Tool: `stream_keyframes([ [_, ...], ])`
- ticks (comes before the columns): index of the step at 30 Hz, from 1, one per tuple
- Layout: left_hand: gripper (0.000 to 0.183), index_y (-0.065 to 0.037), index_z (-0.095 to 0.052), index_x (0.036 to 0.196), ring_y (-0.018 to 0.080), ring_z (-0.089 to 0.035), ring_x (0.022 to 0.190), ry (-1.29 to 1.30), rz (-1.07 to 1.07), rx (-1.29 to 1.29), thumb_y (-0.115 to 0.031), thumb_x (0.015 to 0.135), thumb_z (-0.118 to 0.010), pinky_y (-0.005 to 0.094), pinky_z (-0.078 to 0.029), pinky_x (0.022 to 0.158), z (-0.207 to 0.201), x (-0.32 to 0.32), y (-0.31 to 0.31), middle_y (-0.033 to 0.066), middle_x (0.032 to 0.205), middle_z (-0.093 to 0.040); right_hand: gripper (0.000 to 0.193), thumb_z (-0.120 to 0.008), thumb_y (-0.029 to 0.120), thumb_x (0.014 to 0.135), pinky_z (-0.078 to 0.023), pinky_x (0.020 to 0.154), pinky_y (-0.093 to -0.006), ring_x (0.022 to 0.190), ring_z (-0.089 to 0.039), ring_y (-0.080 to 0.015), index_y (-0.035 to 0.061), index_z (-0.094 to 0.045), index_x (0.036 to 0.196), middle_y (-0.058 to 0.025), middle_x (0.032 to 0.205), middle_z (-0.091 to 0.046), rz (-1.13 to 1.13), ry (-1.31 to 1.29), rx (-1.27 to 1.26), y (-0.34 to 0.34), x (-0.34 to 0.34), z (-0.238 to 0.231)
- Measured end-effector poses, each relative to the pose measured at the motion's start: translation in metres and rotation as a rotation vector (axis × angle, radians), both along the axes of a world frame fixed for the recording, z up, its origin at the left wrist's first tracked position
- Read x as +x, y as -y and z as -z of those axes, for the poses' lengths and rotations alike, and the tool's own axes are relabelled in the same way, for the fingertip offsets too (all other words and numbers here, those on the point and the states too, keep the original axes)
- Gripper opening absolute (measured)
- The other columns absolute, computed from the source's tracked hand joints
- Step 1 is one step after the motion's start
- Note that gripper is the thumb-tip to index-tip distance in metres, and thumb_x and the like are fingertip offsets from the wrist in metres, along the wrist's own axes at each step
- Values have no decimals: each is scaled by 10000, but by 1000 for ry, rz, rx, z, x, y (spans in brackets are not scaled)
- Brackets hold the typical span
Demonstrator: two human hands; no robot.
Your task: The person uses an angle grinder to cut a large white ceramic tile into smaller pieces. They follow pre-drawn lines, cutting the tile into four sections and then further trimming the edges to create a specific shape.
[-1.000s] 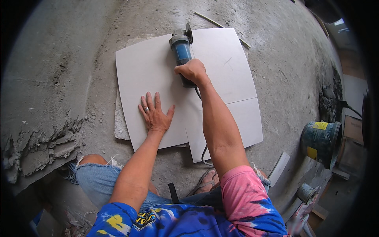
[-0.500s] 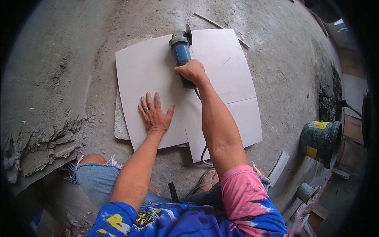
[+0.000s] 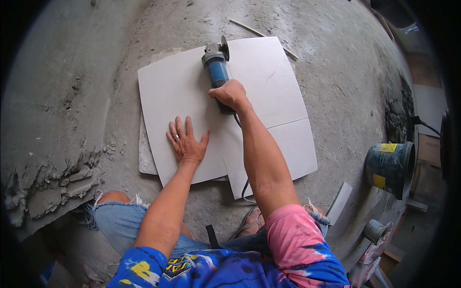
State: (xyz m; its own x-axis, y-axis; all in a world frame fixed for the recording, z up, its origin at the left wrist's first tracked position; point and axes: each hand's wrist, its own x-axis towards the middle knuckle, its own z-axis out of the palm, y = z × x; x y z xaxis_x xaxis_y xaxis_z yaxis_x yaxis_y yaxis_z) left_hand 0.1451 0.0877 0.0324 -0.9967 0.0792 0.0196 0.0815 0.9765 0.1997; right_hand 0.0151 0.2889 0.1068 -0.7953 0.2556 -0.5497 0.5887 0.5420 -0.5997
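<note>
My right hand [image 3: 230, 94] is wrapped round the body of a blue and grey angle grinder [image 3: 218, 72]. Its thin cutting disc [image 3: 224, 48] stands on edge near the far side of a large white tile [image 3: 168, 89], by the line where it meets another white tile [image 3: 269, 81]. Whether the disc touches the tile I cannot tell. My left hand [image 3: 189, 146], with a ring on one finger, lies flat on the left tile, fingers spread. Under my right forearm runs the grinder's black cord [image 3: 246, 189]. A smaller white piece [image 3: 288, 149] adjoins the right tile.
Rough grey concrete floor [image 3: 345, 96] surrounds the tiles. A narrow strip [image 3: 249, 28] lies beyond them. To the right are a dark bucket [image 3: 388, 165] with yellow patches, a small tin [image 3: 373, 230] and a white offcut [image 3: 340, 204]. Broken mortar [image 3: 57, 185] edges the left side.
The view has shifted slightly. My right hand and the grinder have come a little nearer along the tile line; my left hand stays flat at the same place on the tile.
</note>
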Motion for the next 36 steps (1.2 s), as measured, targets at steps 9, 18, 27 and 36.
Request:
stream_keyframes([
  [9,882,-101,-337,1560,432,-133,1519,-20,17,-19,-625,897,-589,597,-62,1222,3,0,1,226,1619,-228,525,-776,361,617,-574,793,-366,839,-733,-309,-93,-732,876,-223,896,-733,8,-42,-10,-1,-1,10],
  [18,885,-97,-346,1559,441,-145,1516,-20,16,-23,-637,897,-578,597,-75,1221,3,0,1,231,1623,-228,541,-787,380,613,-576,814,-372,871,-737,-322,-84,-740,887,-239,922,-736,-1,-53,18,-1,-3,10],
  [27,887,-107,-344,1564,439,-141,1519,-17,12,-30,-638,894,-581,595,-76,1221,3,0,0,223,1630,-218,535,-790,365,617,-577,824,-369,893,-739,-319,-77,-742,915,-235,944,-739,-10,-24,-2,-2,-3,8],
  [36,892,-106,-323,1576,416,-119,1528,14,-2,-21,-632,901,-574,576,-49,1229,2,0,0,213,1639,-199,521,-804,331,617,-575,849,-361,956,-737,-307,-54,-749,963,-217,1012,-744,9,13,-18,-1,-1,1],
])
